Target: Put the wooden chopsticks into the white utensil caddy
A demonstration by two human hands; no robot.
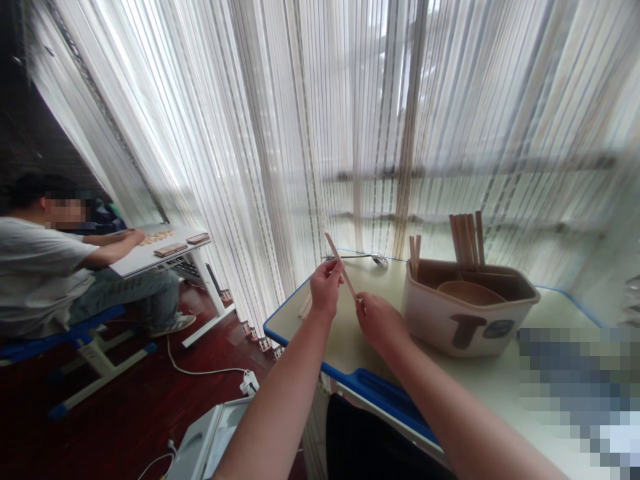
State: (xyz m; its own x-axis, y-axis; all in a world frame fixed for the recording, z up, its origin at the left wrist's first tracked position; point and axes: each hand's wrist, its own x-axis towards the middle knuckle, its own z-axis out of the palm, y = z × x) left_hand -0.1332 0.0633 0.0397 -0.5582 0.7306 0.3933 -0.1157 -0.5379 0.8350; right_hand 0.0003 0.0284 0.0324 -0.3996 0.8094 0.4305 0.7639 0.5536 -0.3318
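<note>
Wooden chopsticks (349, 283) slant between my two hands over the table; I cannot tell whether it is one or a pair pressed together. My left hand (326, 285) pinches them around the middle, with the upper end sticking out above the fingers. Near the lower end, my right hand (379, 321) has its fingers closed on them. To the right of that hand stands a utensil holder (453, 313), white outside and brown inside, with several chopsticks (466, 241) upright in its compartments and a rounded brown piece (470, 292) at the front.
A metal spoon or ladle (380, 260) lies at the table's back edge. More thin sticks (305, 307) lie left of my left hand. The pale table (370, 373) has a blue rim. Sheer curtains (280, 167) hang behind. At left a person (45, 267) sits at another table (135, 261).
</note>
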